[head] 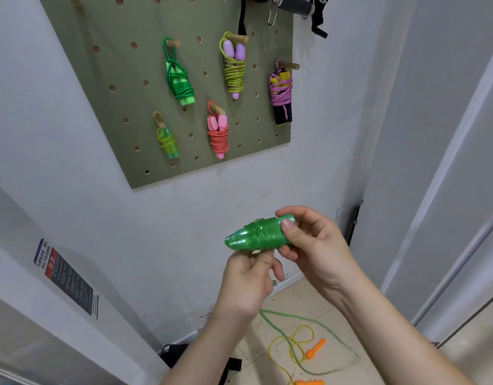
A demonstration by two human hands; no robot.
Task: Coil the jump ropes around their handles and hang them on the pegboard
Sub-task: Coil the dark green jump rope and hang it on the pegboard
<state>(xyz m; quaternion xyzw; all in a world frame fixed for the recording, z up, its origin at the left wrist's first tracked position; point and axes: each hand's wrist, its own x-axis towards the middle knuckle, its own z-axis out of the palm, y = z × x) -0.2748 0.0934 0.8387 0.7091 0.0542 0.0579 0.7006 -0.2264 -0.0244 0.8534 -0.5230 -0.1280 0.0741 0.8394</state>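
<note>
The green jump rope (pixel 256 234) is a glossy, translucent bundle, its cord coiled tightly round both handles, whose tapered ends point left. It is held in the air below the pegboard (pixel 123 107), well apart from the board's lower edge. The right hand (pixel 312 243) has a closed grip on the blunt end, thumb pressed on the coils. The left hand (pixel 246 282) pinches the underside. Five coiled ropes (pixel 181 81) hang on pegs across the board's middle and right, and bare holes fill its left. A yellow rope (pixel 301 340) lies loose on the floor.
</note>
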